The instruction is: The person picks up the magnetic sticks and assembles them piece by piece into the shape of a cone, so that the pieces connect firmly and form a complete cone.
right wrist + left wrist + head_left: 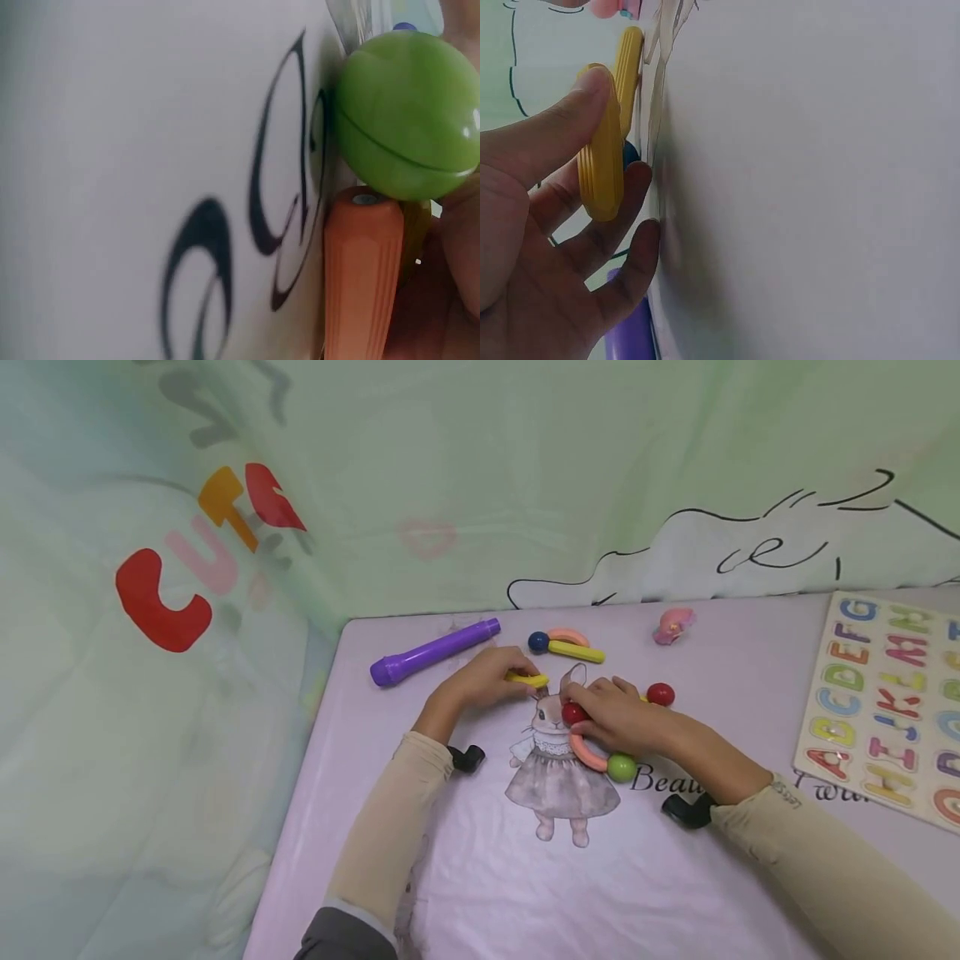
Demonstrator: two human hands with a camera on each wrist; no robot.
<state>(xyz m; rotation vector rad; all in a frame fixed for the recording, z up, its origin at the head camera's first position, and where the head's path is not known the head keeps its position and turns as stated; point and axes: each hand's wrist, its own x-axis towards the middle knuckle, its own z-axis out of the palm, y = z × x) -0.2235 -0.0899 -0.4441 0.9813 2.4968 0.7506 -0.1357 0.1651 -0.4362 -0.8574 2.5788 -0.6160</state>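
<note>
Left hand (495,675) pinches yellow stick (532,680), right hand (621,714) red ball (573,713), both at rabbit print (561,783); seemingly mid-assembly, next move needs careful alignment.

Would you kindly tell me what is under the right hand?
A red ball and a curved pink piece show partly from under the right hand in the head view; whatever else it covers cannot be seen.

In the centre of the head view, the short stick (529,679) is yellow, the upper ball (574,714) is red, the curved bar (587,753) is salmon pink and the lower ball (621,767) is green. The tube (435,652), left of centre, is purple. The tablecloth (495,885) is pale lilac, with a printed rabbit (562,789) in grey.
</note>
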